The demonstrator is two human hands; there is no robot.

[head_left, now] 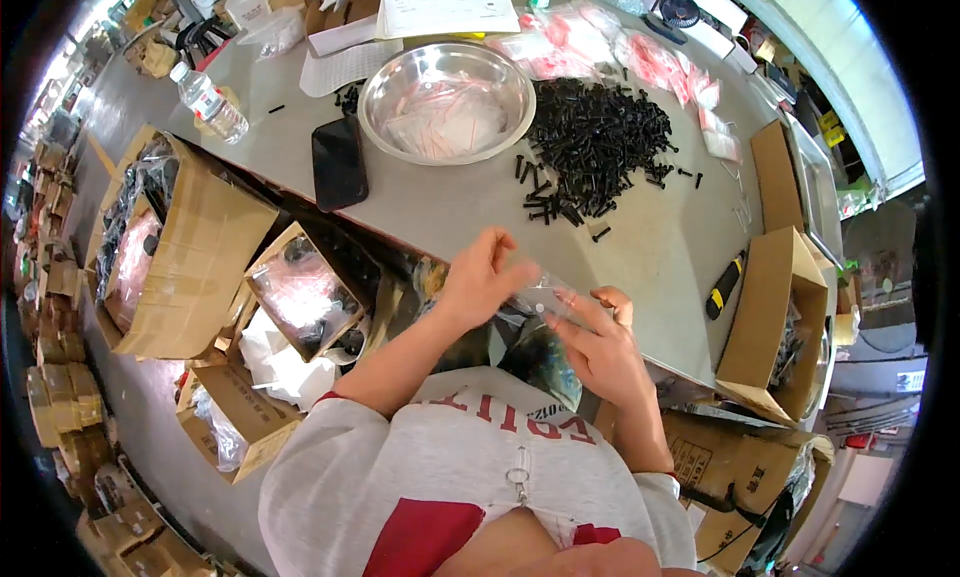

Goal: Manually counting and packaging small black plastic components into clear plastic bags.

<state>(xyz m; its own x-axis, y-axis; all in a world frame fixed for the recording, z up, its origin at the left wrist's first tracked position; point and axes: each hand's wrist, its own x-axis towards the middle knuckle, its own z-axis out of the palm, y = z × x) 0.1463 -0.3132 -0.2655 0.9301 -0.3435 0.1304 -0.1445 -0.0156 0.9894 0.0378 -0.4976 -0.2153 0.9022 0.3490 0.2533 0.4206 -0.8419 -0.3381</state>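
The small clear bag (540,299) is between the hands. The right hand (598,342) has its fingers clamped on it; whether the left hand's (482,285) fingers pinch it, I cannot tell. The step seems to be opening the bag; next probably calls for a steady grip. Screws (600,137) lie at one o'clock from it.

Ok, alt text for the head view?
A person's right hand holds a small clear plastic bag, the left hand close beside it, at a grey table. Beyond lie a heap of black screws and a round silver metal bowl.
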